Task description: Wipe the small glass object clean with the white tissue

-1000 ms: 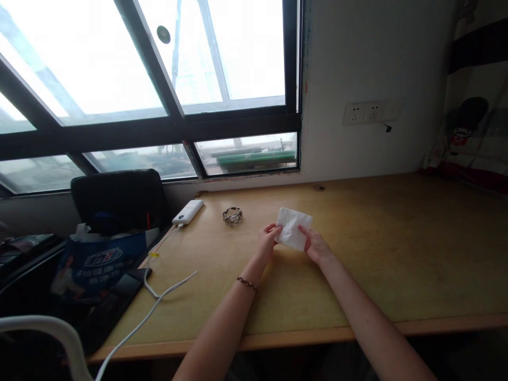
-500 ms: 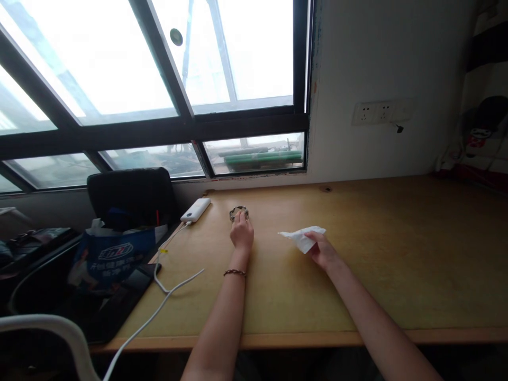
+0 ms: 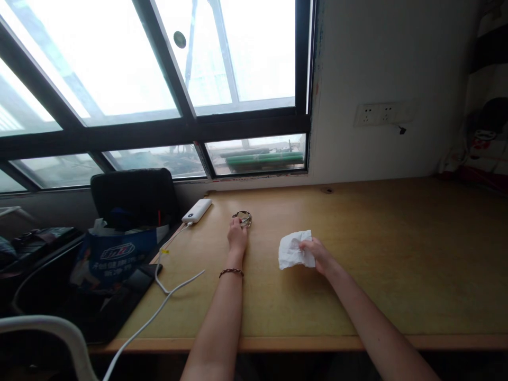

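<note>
My left hand [image 3: 237, 235] rests at the far left part of the desk, its closed fingers on the near edge of a small, shiny, ring-shaped thing [image 3: 246, 216]. Dark and bright patches show round its rim; the fingers cover part of it, and its exact kind cannot be made out. To the right, my right hand [image 3: 320, 255] pinches a white paper tissue [image 3: 293, 251] by its right side. The tissue hangs spread out and creased just over the desk, apart from the ring-shaped thing.
A white power bank [image 3: 197, 210] lies at the left edge of the wooden desk [image 3: 381, 264], with a white cable [image 3: 148, 320] running from it. Left of the desk are a black chair [image 3: 135, 196] and a blue printed bag [image 3: 115, 256]. Wall sockets [image 3: 377, 113] sit behind.
The tissue in my right hand has turned from a narrow, folded-looking shape to a broad sheet facing me. My left hand has shifted slightly left along the ring-shaped thing, uncovering more of its right side.
</note>
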